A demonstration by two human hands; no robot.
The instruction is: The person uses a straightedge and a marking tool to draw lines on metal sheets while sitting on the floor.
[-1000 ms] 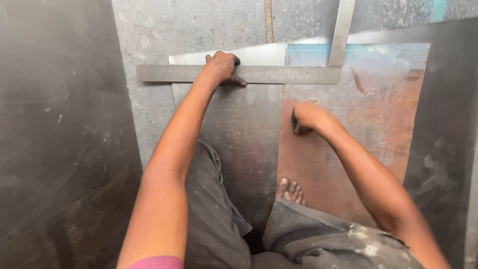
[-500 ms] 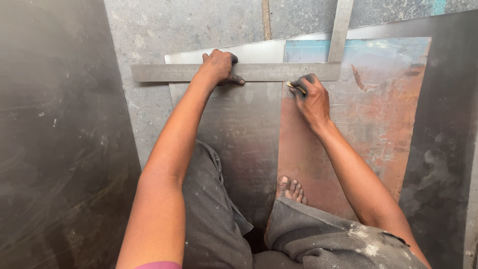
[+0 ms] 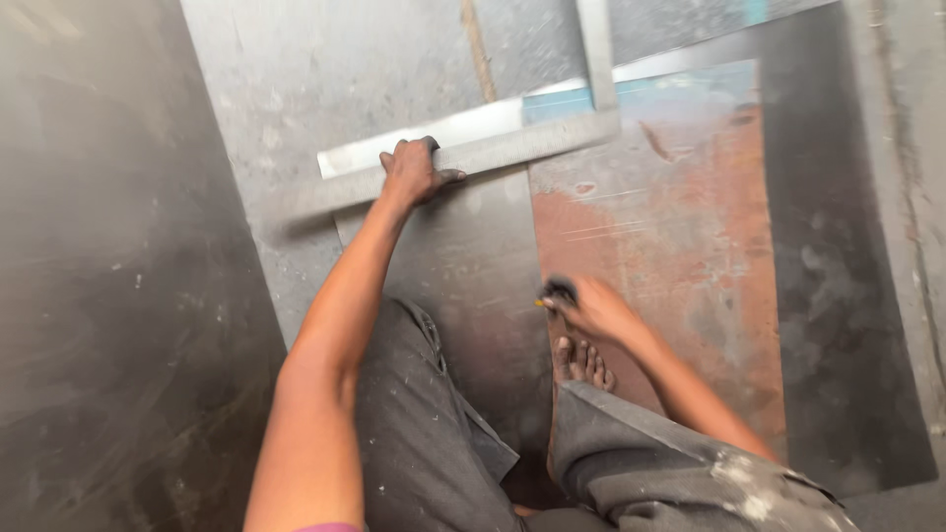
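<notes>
My left hand (image 3: pixel 412 172) presses flat on the long arm of a large metal square (image 3: pixel 512 148), which lies across a grey metal sheet (image 3: pixel 463 266). Its short arm (image 3: pixel 594 49) runs away from me at the right end. My right hand (image 3: pixel 591 307) is blurred, low over the seam between the grey sheet and a rusty sheet (image 3: pixel 680 236). It grips a small dark marking tool (image 3: pixel 560 289) with a yellowish tip. My bare foot (image 3: pixel 583 361) rests on the sheets just below that hand.
A dark metal plate (image 3: pixel 99 296) covers the floor on the left. Grey concrete floor (image 3: pixel 325 69) shows beyond the sheets. A darker plate (image 3: pixel 838 296) lies along the right, beside a grey strip at the far right edge.
My right hand has moved from the square's edge down toward my foot along the seam. The view has tilted, so the square now looks slanted. My left hand stays on the square.
</notes>
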